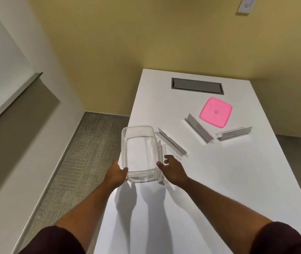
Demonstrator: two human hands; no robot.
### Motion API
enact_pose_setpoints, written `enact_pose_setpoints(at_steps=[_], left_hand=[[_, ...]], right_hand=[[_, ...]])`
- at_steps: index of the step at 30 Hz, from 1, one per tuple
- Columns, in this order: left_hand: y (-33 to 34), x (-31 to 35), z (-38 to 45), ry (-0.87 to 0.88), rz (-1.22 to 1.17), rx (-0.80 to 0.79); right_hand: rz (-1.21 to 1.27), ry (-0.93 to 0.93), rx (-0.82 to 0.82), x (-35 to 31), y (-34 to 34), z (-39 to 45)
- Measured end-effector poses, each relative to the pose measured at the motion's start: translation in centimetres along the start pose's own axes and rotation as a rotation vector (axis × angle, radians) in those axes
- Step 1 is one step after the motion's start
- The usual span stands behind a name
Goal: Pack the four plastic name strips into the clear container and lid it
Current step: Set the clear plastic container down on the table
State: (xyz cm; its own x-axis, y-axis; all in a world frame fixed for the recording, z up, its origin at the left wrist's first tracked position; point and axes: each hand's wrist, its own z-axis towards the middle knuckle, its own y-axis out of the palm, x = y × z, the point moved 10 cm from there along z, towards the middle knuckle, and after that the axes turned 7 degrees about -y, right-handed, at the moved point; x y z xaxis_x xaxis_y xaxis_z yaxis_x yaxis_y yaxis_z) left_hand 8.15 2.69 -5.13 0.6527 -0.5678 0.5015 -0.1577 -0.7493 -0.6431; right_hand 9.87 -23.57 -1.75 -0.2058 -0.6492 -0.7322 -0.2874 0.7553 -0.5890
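A clear plastic container point(138, 153) stands near the left edge of the white table point(219, 180), with nothing inside it. My left hand point(117, 174) grips its near left corner. My right hand point(171, 168) is just right of the container, fingers spread and touching a clear name strip point(160, 162) that lies against the container's right wall. A second strip point(171, 143) lies diagonally just beyond. Two more strips point(199, 128) point(234, 133) lie farther right. The pink lid point(215, 112) rests flat behind them.
A grey recessed cable hatch point(197, 86) sits in the table's far end. The table's left edge runs close to the container, with carpeted floor point(83, 153) below. A yellow wall stands behind the table.
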Motion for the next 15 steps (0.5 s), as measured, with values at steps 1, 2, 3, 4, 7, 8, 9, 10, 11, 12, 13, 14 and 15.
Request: enact_pose_setpoints(at_steps=[1, 2, 3, 4, 7, 8, 9, 10, 11, 12, 13, 14, 15], left_hand=[[0.1, -0.2, 0.1, -0.013, -0.019, 0.003], [0.1, -0.3, 0.1, -0.026, -0.073, -0.008], [0.5, -0.6, 0.3, -0.04, -0.131, -0.03], [1.0, -0.8, 0.3, -0.063, -0.203, -0.059], [1.5, -1.6, 0.4, -0.126, -0.322, -0.067], [1.5, -1.7, 0.4, -0.144, -0.362, -0.062], [1.8, -1.8, 0.3, -0.161, -0.402, -0.067], [2.0, -1.9, 0.2, -0.173, -0.446, -0.078], [2.2, -1.8, 0.2, -0.178, -0.481, -0.093], [2.4, -1.6, 0.2, -0.183, -0.512, -0.119], [2.6, -1.5, 0.1, -0.194, -0.547, -0.151], [2.9, -1.3, 0.0, -0.21, -0.591, -0.19], [3.1, -1.1, -0.1, -0.226, -0.634, -0.228]], right_hand=[[0.061, 0.049, 0.009, 0.3, 0.5, 0.2], [0.106, 0.101, -0.007, 0.3, 0.9, 0.2], [0.16, 0.145, -0.021, 0.4, 1.5, 0.2], [0.198, 0.187, -0.032, 0.4, 2.0, 0.1], [0.235, 0.244, -0.038, 0.8, 3.1, 0.5], [0.255, 0.26, -0.019, 0.9, 3.1, 0.6], [0.297, 0.284, -0.004, 1.0, 3.2, 0.6], [0.35, 0.307, 0.009, 0.9, 3.3, 0.5], [0.387, 0.329, 0.022, 0.8, 3.2, 0.5], [0.411, 0.334, 0.038, 0.7, 3.0, 0.6], [0.412, 0.349, 0.048, 0.8, 2.9, 0.8], [0.427, 0.357, 0.066, 1.0, 2.8, 1.0], [0.476, 0.379, 0.081, 1.2, 2.8, 1.1]])
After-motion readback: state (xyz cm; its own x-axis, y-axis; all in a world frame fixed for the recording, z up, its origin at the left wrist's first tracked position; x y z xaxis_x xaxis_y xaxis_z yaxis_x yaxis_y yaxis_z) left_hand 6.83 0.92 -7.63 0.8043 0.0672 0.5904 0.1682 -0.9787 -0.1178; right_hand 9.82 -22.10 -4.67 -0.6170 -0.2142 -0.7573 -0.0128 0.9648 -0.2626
